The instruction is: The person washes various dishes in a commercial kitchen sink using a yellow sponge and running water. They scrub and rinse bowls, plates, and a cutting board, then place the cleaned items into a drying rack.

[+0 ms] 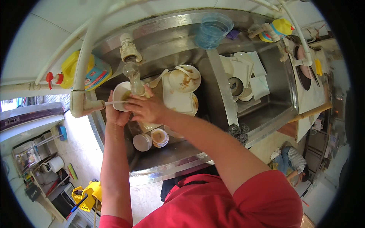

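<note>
My left hand (116,116) holds a white bowl (119,92) tilted beneath the tap, its fingers around the outer wall. Greenish-yellow residue shows inside the bowl. A pale, thin handle (115,102), perhaps a spoon's, crosses the rim. My right hand (148,107) reaches over the bowl with its fingertips by the handle; whether it grips anything is hidden. A clear plastic spout (134,77), like a bottle neck, hangs from the white tap (128,48) just above. Below in the steel sink lie a stained plate (182,82), a white spoon (158,79), a rectangular tray (176,102) and small stacked bowls (142,142).
A steel divider (223,85) separates the right basin, where white dishes (239,69) are piled. A blue plastic tub (214,30) stands behind. Steel wool (239,134) rests on the front rim. Yellow jug (85,69) and white pipes (81,62) flank the left. A person (293,162) crouches at right.
</note>
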`<state>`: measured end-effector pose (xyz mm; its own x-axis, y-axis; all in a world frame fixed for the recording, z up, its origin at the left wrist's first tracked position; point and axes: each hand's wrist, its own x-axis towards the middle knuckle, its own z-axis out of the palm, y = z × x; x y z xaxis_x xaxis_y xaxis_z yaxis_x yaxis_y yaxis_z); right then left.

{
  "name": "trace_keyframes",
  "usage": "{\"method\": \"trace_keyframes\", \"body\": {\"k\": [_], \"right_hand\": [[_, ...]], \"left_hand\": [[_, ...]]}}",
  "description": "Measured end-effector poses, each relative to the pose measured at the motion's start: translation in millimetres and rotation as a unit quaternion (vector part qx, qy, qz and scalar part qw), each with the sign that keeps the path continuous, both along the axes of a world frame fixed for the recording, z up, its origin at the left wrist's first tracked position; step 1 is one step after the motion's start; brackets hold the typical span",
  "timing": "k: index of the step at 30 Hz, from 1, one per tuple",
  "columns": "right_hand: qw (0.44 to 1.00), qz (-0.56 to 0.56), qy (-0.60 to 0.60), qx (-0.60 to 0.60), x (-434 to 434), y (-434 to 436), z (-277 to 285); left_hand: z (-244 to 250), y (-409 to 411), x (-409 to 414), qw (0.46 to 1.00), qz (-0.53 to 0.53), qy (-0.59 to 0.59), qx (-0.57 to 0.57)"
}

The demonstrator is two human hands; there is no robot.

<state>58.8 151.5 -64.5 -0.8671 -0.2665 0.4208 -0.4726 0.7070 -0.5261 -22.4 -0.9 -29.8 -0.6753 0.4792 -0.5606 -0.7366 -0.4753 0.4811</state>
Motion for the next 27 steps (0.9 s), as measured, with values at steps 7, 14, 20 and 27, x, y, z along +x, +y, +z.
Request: {"method": "trace_keyframes", "body": {"k": [7, 14, 20, 27], "right_hand": [[1.0, -0.007, 0.021, -0.012, 0.3, 6.0, -6.2], [0.914, -0.233, -0.218, -0.25, 4.9, -71.9, 42.9], [0.999, -0.009, 0.05, -0.001, 1.1, 24.3, 0.1], [0.88, -0.073, -0.236, -0.406, -16.0, -10.7, 25.8]], "left_hand": [[15.6, 4.0, 2.1, 0.994, -0.109, 0.014, 0.024], [-25.2, -1.3, 6.2, 0.989, 0.047, 0.125, -0.065], [6.6, -16.1, -31.3, 0.976, -0.195, 0.009, -0.094], [-19.5, 18.9, -11.5, 0.946, 0.045, 0.263, -0.184]]}}
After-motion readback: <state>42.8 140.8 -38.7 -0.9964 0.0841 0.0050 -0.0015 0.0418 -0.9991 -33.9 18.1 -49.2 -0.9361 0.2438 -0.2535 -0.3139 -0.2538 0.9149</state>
